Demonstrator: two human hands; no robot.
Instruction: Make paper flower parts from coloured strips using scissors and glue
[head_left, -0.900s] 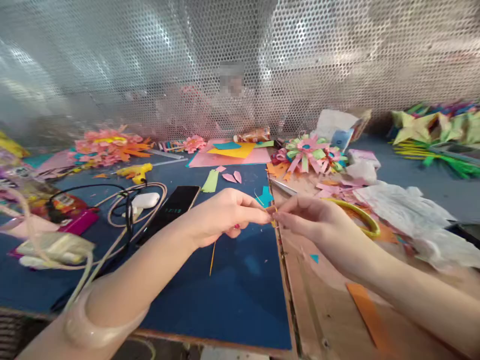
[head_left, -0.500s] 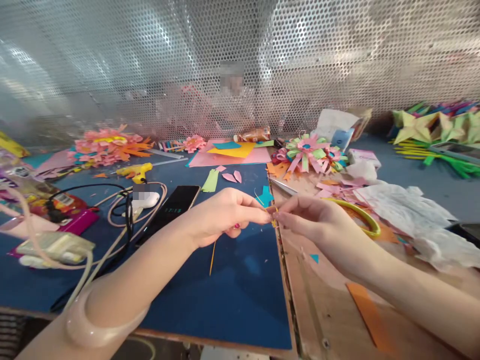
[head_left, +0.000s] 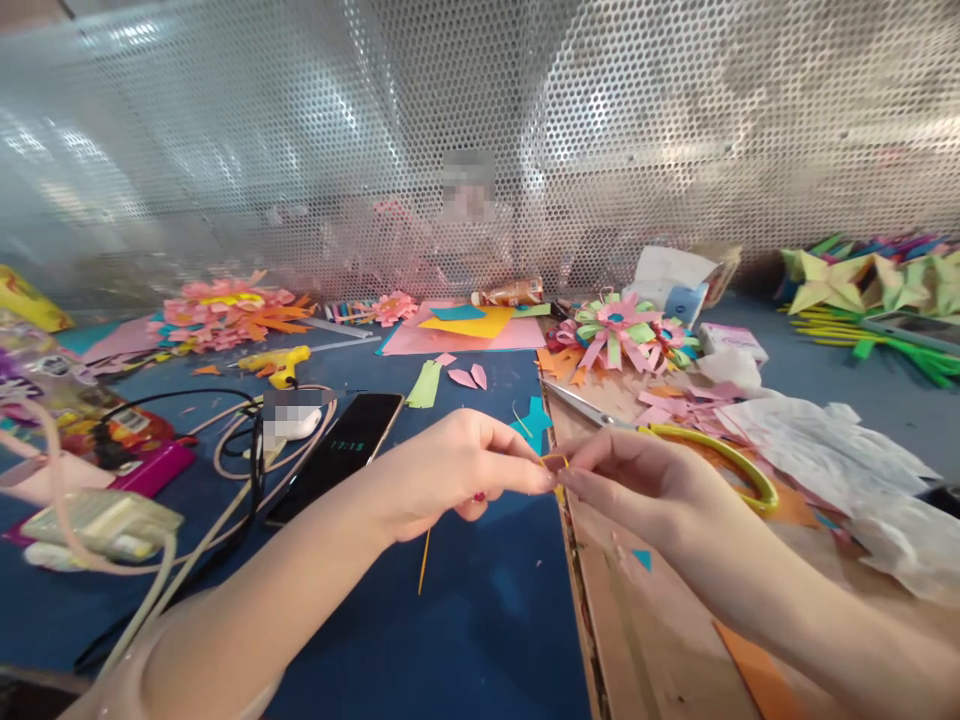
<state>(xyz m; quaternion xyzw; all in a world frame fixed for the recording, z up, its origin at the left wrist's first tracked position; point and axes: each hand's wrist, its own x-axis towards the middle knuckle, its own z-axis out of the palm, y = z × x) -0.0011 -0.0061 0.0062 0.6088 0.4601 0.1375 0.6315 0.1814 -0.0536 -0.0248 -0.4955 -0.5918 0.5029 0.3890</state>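
My left hand (head_left: pixel 461 465) and my right hand (head_left: pixel 637 478) meet fingertip to fingertip above the seam of the table. Both pinch a thin yellow paper strip (head_left: pixel 424 563), which bends in a small loop between the fingertips. Its straight tail hangs out below my left hand, while the middle is hidden by the fingers. Just beyond the fingertips lies a cut blue paper piece (head_left: pixel 535 420). Scissors with yellow handles (head_left: pixel 763 490) rest behind my right hand, blades pointing left. A phone (head_left: pixel 337 450) lies beside my left wrist.
A yellow glue gun (head_left: pixel 279 364) and tangled cables (head_left: pixel 255 440) lie at left. Paper flowers (head_left: pixel 225 310) and stacked coloured sheets (head_left: pixel 472 325) line the back, below a perforated metal screen (head_left: pixel 480 100). Crumpled white tissue (head_left: pixel 817 430) and an orange strip (head_left: pixel 757 670) are at right.
The view has tilted up slightly, so the table things sit lower in it. Both hands keep their pinch on the yellow strip, with little visible change in the fingers.
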